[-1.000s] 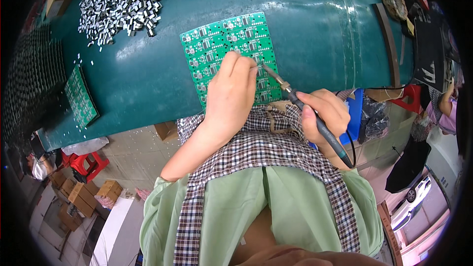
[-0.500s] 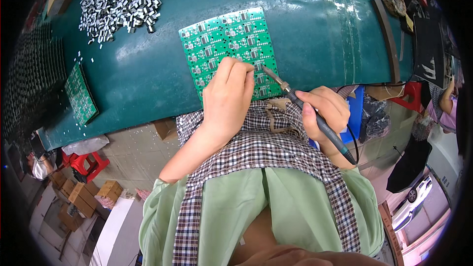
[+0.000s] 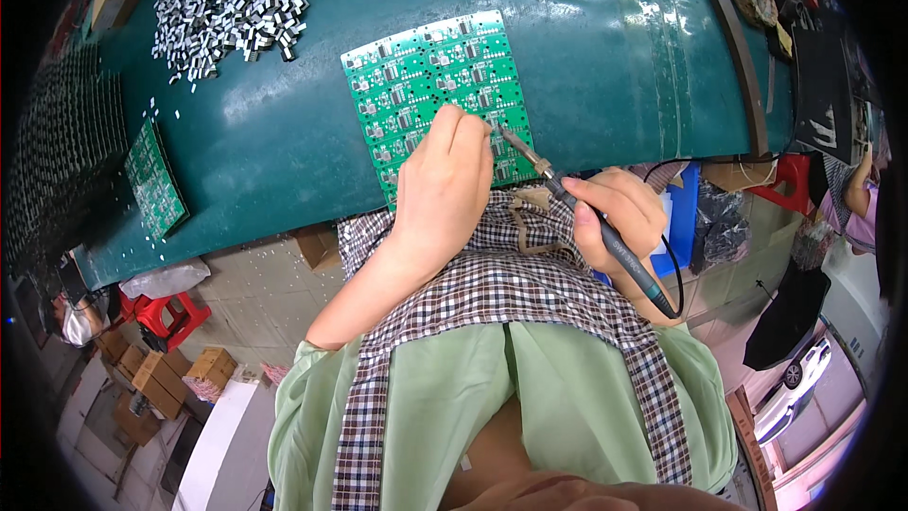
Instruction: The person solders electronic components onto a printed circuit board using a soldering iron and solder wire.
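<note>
A green panel of circuit boards (image 3: pixel 388 76) lies on the table's near edge in front of me. My right hand (image 3: pixel 619 216) grips a soldering iron (image 3: pixel 619 248) by its dark handle. The iron's tip points up and left and meets the panel's right part, near the left fingertips. My left hand (image 3: pixel 443 175) rests over the lower middle of the panel, fingers pinched together close to the iron's tip. What they hold, if anything, is too small to make out. The hand hides part of the panel's lower boards.
A heap of small black-and-white parts (image 3: pixel 232 5) covers the table's far left. Another green board panel (image 3: pixel 156 180) lies at the left, beside a dark stack of trays (image 3: pixel 66 147). A dark bar (image 3: pixel 741 76) lies at the right. The iron's cord (image 3: pixel 677 270) loops past a blue bin (image 3: pixel 685 222).
The panel has shifted slightly away and left. My left hand has moved a little right, and the iron has shifted slightly left with my right hand.
</note>
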`<state>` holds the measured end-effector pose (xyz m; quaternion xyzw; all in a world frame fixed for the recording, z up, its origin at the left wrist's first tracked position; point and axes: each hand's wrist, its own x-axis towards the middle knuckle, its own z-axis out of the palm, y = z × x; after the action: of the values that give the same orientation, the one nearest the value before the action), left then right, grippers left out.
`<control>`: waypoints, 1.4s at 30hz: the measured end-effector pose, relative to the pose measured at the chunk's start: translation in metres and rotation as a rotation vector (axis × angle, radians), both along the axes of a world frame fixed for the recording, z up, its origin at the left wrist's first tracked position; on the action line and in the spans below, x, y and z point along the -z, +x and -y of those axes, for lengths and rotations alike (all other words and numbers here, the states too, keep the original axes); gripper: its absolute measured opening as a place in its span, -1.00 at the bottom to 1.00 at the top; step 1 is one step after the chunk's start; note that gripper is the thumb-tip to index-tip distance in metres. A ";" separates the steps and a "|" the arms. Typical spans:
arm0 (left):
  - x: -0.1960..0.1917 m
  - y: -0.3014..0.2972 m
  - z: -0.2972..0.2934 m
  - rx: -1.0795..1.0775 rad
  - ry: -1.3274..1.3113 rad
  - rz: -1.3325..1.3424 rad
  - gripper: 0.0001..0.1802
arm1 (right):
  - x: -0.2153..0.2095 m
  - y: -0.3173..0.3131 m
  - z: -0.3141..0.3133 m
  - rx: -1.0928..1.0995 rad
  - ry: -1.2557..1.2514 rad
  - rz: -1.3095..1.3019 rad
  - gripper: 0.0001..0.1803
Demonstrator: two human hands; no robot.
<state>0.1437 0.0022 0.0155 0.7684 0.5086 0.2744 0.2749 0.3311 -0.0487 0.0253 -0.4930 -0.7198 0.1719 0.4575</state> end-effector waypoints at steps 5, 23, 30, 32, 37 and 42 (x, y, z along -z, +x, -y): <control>-0.003 -0.003 0.005 -0.018 0.040 -0.019 -0.87 | -0.002 0.002 0.004 0.001 0.004 -0.010 -0.80; 0.000 -0.005 0.009 -0.083 0.099 0.019 -0.85 | -0.002 -0.001 0.003 0.053 0.054 0.056 -0.79; 0.000 -0.007 0.020 -0.069 0.018 0.061 -0.85 | -0.001 0.003 0.014 0.031 0.066 0.023 -0.79; 0.002 -0.007 0.020 -0.060 0.032 0.068 -0.84 | 0.000 0.003 0.014 0.018 0.058 0.010 -0.80; 0.001 -0.005 0.021 -0.058 0.021 0.061 -0.84 | 0.001 0.001 0.013 0.000 0.039 0.005 -0.80; 0.000 -0.004 0.021 -0.033 -0.005 0.063 -0.86 | 0.001 0.001 0.015 -0.001 0.027 0.008 -0.80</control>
<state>0.1395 -0.0183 0.0155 0.7501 0.5132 0.3016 0.2882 0.3317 -0.0642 0.0240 -0.4870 -0.7242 0.1606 0.4610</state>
